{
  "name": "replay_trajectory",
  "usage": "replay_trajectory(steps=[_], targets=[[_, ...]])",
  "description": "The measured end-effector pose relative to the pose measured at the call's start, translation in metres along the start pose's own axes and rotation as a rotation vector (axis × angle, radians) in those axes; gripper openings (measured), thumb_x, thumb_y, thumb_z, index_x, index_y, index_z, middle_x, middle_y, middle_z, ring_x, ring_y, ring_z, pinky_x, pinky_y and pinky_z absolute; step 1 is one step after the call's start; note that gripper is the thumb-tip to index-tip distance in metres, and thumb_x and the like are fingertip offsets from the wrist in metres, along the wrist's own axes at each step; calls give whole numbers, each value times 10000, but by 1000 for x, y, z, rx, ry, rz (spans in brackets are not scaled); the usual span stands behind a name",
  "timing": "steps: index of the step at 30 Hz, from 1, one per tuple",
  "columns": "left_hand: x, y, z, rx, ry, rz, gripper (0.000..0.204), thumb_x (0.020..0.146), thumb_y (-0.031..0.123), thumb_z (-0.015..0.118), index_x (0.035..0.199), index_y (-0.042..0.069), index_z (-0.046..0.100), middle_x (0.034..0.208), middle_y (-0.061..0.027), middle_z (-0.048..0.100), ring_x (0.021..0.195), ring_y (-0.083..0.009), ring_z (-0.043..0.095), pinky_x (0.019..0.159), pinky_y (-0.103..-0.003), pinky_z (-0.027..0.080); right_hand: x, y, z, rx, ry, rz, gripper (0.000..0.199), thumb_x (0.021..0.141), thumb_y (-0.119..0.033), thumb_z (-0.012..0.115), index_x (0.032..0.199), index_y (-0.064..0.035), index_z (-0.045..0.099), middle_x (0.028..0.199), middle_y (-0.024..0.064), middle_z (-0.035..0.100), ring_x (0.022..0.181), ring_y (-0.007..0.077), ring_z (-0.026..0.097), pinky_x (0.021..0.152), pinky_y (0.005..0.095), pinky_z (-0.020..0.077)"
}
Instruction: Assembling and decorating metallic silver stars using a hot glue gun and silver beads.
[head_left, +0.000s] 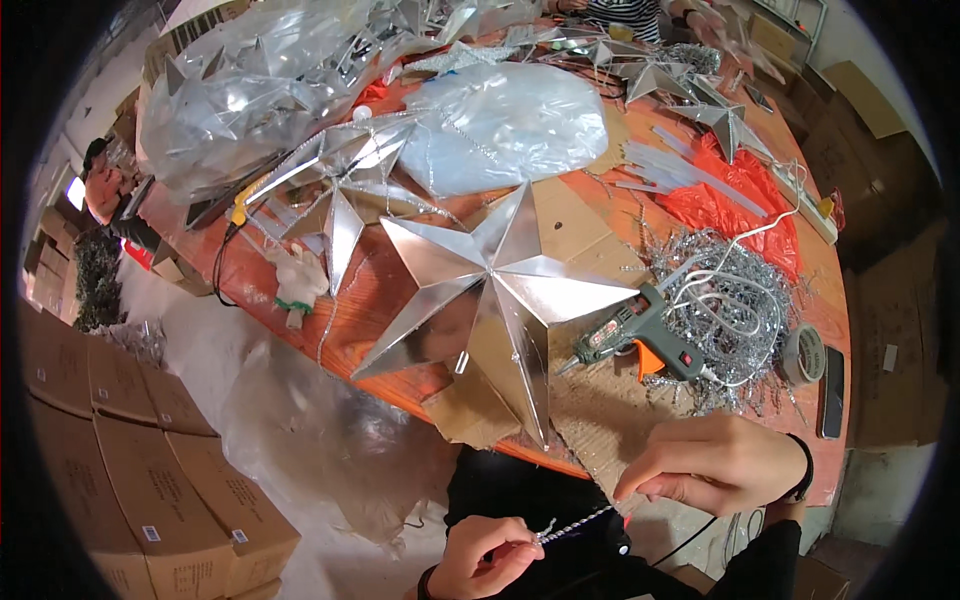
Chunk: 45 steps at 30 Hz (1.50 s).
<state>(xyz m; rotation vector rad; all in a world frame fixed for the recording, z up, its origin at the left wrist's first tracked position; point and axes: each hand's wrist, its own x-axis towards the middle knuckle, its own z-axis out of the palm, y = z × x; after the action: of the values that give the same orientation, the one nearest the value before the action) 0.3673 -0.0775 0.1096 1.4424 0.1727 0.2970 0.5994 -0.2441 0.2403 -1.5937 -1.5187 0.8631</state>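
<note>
A short silver twisted cord (578,522) stretches between my hands, below the table's front edge. My left hand (488,558) pinches its lower left end, where a small loose tail sticks up. At the other end, the fingertips of my right hand (715,468) are closed on the cord, slightly higher. Ahead of them a large shiny silver star (490,268) lies on the table over pieces of cardboard (570,225). Right of the star rests a green glue gun (640,335) with an orange trigger, its nozzle pointing left. Nothing but the cord shows in either hand.
Silver tinsel (735,315) lies tangled behind the glue gun. A tape roll (803,355) and a phone (832,392) sit at right. Glue sticks (695,175), a red plastic bag (740,195) and clear bags (505,125) lie farther back. Boxes (140,460) are stacked left; others work nearby.
</note>
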Motion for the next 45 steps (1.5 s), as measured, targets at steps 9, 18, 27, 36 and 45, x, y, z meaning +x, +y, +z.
replay_trajectory(steps=[9,18,27,36,45], targets=[[9,11,-9,58,-48,-50,149,908,100,522,863,-37,559,732,-118,589,526,-122,510,520,-248,423,-7,-4,-13,-80,181,47,151,900,-90,569,1039,-39,596,889,103,607,791,282,598,691,365,482],[20,20,-14,168,-51,-83,151,929,52,476,835,-34,556,626,-60,544,495,-87,472,469,-222,373,-12,-4,-22,-110,295,144,135,901,-91,568,1013,-27,607,939,114,641,846,261,637,728,342,499],[20,18,-22,294,-81,-159,100,909,19,510,851,-21,581,624,-32,535,515,-57,467,470,-205,356,-9,-6,-19,-30,434,185,102,867,-72,620,949,-18,592,837,81,663,802,201,667,693,306,507],[12,-4,-53,517,-162,-350,145,933,161,537,941,24,584,659,-49,544,572,-127,506,534,-277,404,-9,-4,-22,-134,432,75,116,840,-64,648,941,-11,626,873,95,653,809,242,629,713,324,492],[31,35,-10,458,-106,57,102,904,54,566,991,15,602,723,-39,598,516,-116,465,497,-251,378,-7,-3,-10,-37,243,-41,141,825,-25,637,965,-6,635,902,93,587,834,260,589,710,361,476]])
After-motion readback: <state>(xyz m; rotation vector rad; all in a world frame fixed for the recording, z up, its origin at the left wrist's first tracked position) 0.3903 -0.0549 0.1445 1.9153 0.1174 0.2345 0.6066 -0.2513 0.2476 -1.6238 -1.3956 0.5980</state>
